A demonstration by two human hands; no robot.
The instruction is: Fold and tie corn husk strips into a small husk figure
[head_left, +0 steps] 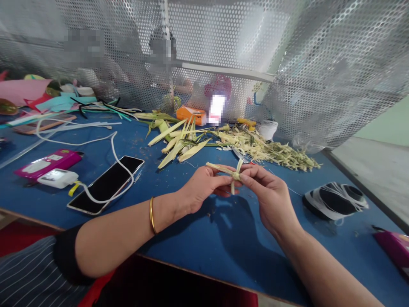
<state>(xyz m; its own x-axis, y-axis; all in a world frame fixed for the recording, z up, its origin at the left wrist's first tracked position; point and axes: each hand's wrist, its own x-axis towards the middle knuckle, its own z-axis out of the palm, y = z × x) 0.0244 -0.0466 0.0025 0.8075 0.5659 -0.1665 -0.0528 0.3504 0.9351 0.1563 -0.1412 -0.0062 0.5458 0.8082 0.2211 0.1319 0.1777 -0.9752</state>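
Above the blue table, a small knotted piece of pale corn husk (236, 175) is held between my two hands. Strips stick out from its knot upward, downward and to the left. My left hand (204, 185), with a gold bangle at the wrist, pinches the left strip between thumb and fingers. From the other side, my right hand (266, 189) grips the knot between thumb and forefinger. Just beyond my hands lie loose corn husk strips (179, 147) and a heap of shredded, knotted husk pieces (271, 151). Scissors (241, 157) are partly hidden behind my right hand.
A spool of white thread (335, 200) lies at right. On the left are a phone (107, 183), a white cable (115, 147), a white device (57, 178) and a magenta pouch (47, 163). A perforated silver screen (220, 38) closes off the back, with an orange box (191, 115) before it.
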